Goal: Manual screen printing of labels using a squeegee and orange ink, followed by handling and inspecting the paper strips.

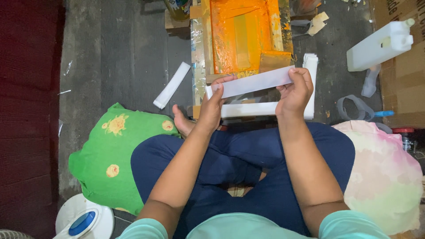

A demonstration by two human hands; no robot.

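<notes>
Between both hands I hold a long white paper strip (252,83), stretched level over my crossed legs. My left hand (212,104) pinches its left end and my right hand (294,90) pinches its right end. Just beyond it stands a wooden printing frame (241,35) coated in orange ink, with a wooden squeegee block (274,59) resting at its near right corner. Under the frame's near edge lies another white strip (248,109). A stack of white strips (311,66) stands to the right of my right hand.
A loose white strip (171,85) lies on the grey floor to the left. A green flowered cushion (110,155) sits by my left knee, a pink and yellow cloth (385,177) by my right. A white plastic jug (380,44), cardboard box (405,88) and tape roll (354,108) are at right.
</notes>
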